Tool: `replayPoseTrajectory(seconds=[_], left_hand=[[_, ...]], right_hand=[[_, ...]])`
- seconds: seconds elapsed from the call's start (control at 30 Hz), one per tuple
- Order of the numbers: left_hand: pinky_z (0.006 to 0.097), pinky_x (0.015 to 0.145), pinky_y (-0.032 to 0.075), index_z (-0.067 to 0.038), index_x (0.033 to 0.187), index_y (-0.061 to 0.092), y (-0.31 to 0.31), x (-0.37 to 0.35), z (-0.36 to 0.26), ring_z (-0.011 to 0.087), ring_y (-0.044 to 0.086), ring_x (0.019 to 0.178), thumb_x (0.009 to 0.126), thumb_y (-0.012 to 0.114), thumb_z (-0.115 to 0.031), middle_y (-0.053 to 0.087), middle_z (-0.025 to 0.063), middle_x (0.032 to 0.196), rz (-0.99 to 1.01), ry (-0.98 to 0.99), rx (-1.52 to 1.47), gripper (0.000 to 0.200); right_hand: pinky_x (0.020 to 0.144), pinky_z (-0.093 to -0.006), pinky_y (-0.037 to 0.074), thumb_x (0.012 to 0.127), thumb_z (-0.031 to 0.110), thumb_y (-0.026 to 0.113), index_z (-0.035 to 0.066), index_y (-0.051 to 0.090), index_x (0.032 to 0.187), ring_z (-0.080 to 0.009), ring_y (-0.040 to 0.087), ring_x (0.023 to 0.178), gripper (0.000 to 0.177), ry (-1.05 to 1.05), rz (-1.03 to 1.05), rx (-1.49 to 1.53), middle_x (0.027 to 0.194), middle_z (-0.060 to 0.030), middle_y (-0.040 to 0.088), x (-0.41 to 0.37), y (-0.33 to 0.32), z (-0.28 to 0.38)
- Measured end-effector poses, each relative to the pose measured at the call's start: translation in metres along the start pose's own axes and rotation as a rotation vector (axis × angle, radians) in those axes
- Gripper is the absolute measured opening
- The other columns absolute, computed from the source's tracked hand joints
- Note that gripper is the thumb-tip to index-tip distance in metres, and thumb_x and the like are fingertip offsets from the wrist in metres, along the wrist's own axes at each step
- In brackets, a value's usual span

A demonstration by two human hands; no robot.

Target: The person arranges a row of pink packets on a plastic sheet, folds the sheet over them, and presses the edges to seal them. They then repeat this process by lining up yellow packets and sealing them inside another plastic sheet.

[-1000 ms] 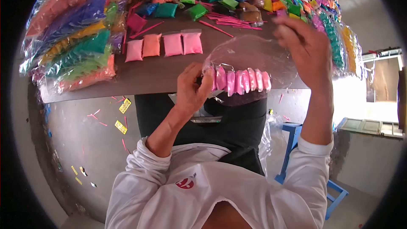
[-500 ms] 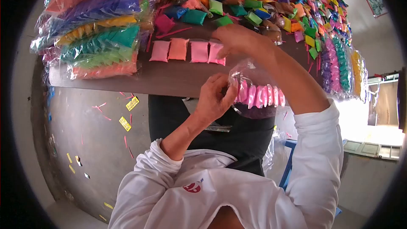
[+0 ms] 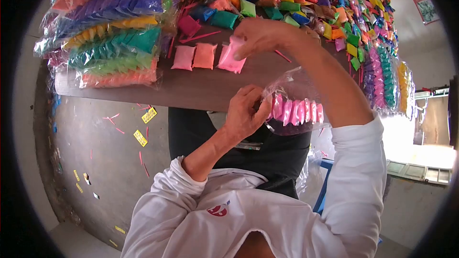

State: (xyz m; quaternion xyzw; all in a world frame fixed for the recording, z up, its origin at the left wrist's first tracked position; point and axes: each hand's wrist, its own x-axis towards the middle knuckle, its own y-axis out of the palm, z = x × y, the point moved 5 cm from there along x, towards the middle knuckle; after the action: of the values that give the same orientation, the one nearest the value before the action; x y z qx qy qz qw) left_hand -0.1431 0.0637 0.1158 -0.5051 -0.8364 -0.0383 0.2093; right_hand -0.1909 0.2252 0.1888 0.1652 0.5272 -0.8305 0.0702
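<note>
My left hand pinches the edge of a clear plastic bag over my lap, by the table's front edge. Inside the bag, several small pink packets stand in a row. My right hand reaches across the table, its fingers and thumb closed on the right side of a pink packet. To the left of that packet lie an orange packet and a lighter pink packet, side by side on the dark tabletop.
A large heap of small coloured packets covers the back of the table. Filled clear bags are stacked at the left, and more filled bags stand at the right edge. Pink strips and yellow cards lie scattered about.
The rightmost pink packet has shifted left with my right hand, over the pink one beside it. My left hand still holds the bag, which has moved slightly.
</note>
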Motion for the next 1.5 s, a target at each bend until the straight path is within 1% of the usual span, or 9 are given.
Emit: replayPoseTrajectory(seconds=[0.1,0.3,0.47,0.53,0.67,0.73,0.93,1.23,1.5], left_hand=[[0.0339,0.059,0.041,0.001,0.084,0.061,0.0,-0.001,0.0,0.0202,0.049,0.066,0.091,0.06,-0.015,0.052,0.0108,0.074,-0.015,-0.006,-0.022,0.017],[0.0313,0.055,0.037,0.002,0.081,0.059,0.003,0.0,0.0,0.0158,0.045,0.065,0.092,0.059,-0.015,0.05,0.0077,0.072,-0.006,-0.022,-0.045,0.02],[0.0344,0.058,0.041,0.002,0.081,0.06,0.004,-0.007,0.008,0.0185,0.05,0.066,0.089,0.06,-0.012,0.053,0.0111,0.072,-0.01,-0.154,-0.11,0.016],[0.0303,0.056,0.038,0.002,0.082,0.059,0.008,-0.013,0.018,0.0105,0.045,0.066,0.091,0.059,-0.011,0.051,0.0064,0.071,0.026,-0.296,-0.215,0.016],[0.0258,0.056,0.036,0.002,0.084,0.061,0.007,-0.01,0.019,0.0073,0.045,0.067,0.094,0.058,-0.013,0.05,0.0017,0.073,-0.005,-0.167,-0.199,0.018],[0.0253,0.056,0.035,0.002,0.084,0.061,0.006,-0.008,0.016,0.007,0.045,0.067,0.094,0.058,-0.014,0.05,0.0011,0.074,-0.007,-0.138,-0.17,0.019],[0.0242,0.057,0.034,0.001,0.085,0.061,0.01,-0.004,0.006,0.0064,0.043,0.068,0.096,0.056,-0.015,0.05,-0.0001,0.076,-0.022,-0.087,-0.171,0.02],[0.023,0.057,0.033,-0.001,0.085,0.059,0.009,-0.007,0.014,0.0051,0.041,0.067,0.098,0.055,-0.016,0.049,-0.0028,0.076,-0.045,-0.103,-0.155,0.02],[0.0242,0.055,0.03,-0.001,0.085,0.057,0.01,-0.005,0.01,0.0047,0.04,0.065,0.098,0.055,-0.018,0.047,-0.003,0.075,-0.016,-0.046,-0.115,0.022]], right_hand=[[0.071,-0.0442,0.049,0.068,0.039,0.071,-0.009,0.064,0.087,-0.0371,0.064,0.08,0.051,0.074,0.051,-0.133,0.081,-0.0243,0.064,0.016,0.013,0.005],[0.078,-0.0405,0.051,0.067,0.036,0.074,-0.005,0.065,0.102,-0.0341,0.065,0.087,0.055,0.062,-0.171,-0.002,0.092,-0.0212,0.068,0.014,0.019,-0.002],[0.073,-0.0409,0.051,0.066,0.037,0.076,0.001,0.067,0.101,-0.0285,0.067,0.081,0.051,0.163,0.05,-0.044,0.088,-0.017,0.07,0.003,0.009,-0.014],[0.07,-0.0411,0.051,0.068,0.04,0.076,0.002,0.067,0.1,-0.0257,0.067,0.075,0.05,0.112,-0.263,-0.062,0.084,-0.0163,0.069,-0.046,-0.032,-0.006],[0.071,-0.0349,0.046,0.073,0.036,0.072,0.002,0.059,0.092,-0.0208,0.057,0.081,0.041,0.213,-0.751,0.079,0.085,-0.0111,0.06,-0.19,-0.083,0.021],[0.072,-0.0325,0.05,0.075,0.03,0.076,0.005,0.061,0.11,-0.0164,0.063,0.08,0.045,0.257,-0.818,0.039,0.093,-0.0094,0.068,-0.254,-0.067,0.019],[0.069,-0.0346,0.051,0.075,0.024,0.074,0.006,0.059,0.112,-0.0213,0.065,0.074,0.044,0.65,-0.811,0.253,0.083,-0.0144,0.066,-0.321,0.029,0.011],[0.085,-0.0458,0.051,0.077,0.034,0.068,0.002,0.058,0.118,-0.0414,0.066,0.092,0.054,0.998,-0.592,0.006,0.095,-0.0248,0.068,-0.282,0.097,-0.01],[0.073,-0.0467,0.051,0.079,0.03,0.066,0.002,0.065,0.081,-0.0387,0.066,0.078,0.028,0.79,-0.696,0.252,0.076,-0.0193,0.067,-0.305,0.083,-0.009]])
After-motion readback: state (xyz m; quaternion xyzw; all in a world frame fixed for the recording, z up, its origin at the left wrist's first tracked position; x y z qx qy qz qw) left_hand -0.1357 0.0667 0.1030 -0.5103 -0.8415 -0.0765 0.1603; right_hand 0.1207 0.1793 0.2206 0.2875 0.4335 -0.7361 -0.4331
